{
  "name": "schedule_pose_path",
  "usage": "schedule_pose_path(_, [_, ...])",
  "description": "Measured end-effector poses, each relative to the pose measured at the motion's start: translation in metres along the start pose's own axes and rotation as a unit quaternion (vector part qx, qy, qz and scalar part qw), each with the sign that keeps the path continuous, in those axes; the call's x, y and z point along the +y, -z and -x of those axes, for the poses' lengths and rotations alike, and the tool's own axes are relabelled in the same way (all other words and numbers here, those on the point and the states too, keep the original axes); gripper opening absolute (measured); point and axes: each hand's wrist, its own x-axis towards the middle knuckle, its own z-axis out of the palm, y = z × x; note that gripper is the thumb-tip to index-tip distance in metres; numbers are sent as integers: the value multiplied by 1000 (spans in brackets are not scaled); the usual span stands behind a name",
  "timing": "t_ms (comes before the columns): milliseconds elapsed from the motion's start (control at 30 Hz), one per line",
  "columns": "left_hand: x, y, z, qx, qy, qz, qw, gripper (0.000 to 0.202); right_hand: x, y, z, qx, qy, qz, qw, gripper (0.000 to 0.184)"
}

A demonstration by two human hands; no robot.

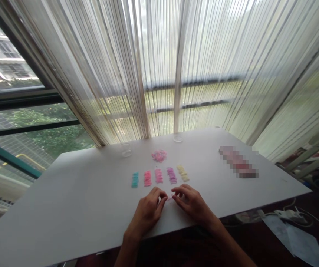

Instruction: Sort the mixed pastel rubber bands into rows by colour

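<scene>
Both hands rest at the near edge of the white surface (78,200), close to its middle. The left hand (148,209) lies knuckles up with its fingers (162,200) curled and the tips drawn in toward the thumb. The right hand (193,204) mirrors it, fingers bent and pointing at the left hand. The two sets of fingertips sit just apart.

A small pink piece (170,200) lies on the surface in the gap between the fingertips, just beside both. It is too small and faint to identify. Whether either hand grips it or merely touches it cannot be told.

Just beyond the hands, five short rows of small coloured pieces lie side by side, parallel to the near edge. From left to right these are:
- a teal row (135,180)
- a pink row (147,178)
- a second pink row (158,175)
- a purple row (172,175)
- a pale yellow row (182,173)

Further back, toward the middle of the surface, sits a loose heap (159,155) of mixed pink and pale pieces. A clear cup (126,150) stands to its left. A second clear cup (177,138) stands at the far edge. A blurred pink strip (239,167) lies slantwise toward the right edge, well apart from the hands.

Behind the far edge hangs a sheer striped curtain (159,66) over the window.
</scene>
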Motion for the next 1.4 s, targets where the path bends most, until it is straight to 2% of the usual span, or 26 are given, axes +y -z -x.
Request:
schedule_pose_path(167, [2, 1, -1, -6, 11, 17, 1000, 18, 1, 0, 0, -16, 3, 2, 1000, 8])
schedule_pose_path(367, [4, 4, 2, -1, 24, 8, 1000, 17, -1, 0, 0, -10, 1, -4, 1000, 10])
schedule_pose_path(867, [2, 1, 0, 37, -25, -23, 999, 14, 1, -1, 0, 0, 11, -4, 1000, 8])
schedule_pose_path(1133, [0, 4, -3, 60, -69, -49, 995, 23, 0, -1, 0, 7, 4, -2, 1000, 9])
schedule_pose_path(1400, [1, 6, -6, 78, -55, -61, 994, 18, -3, 0, -2, 20, 8, 8, 1000, 9])
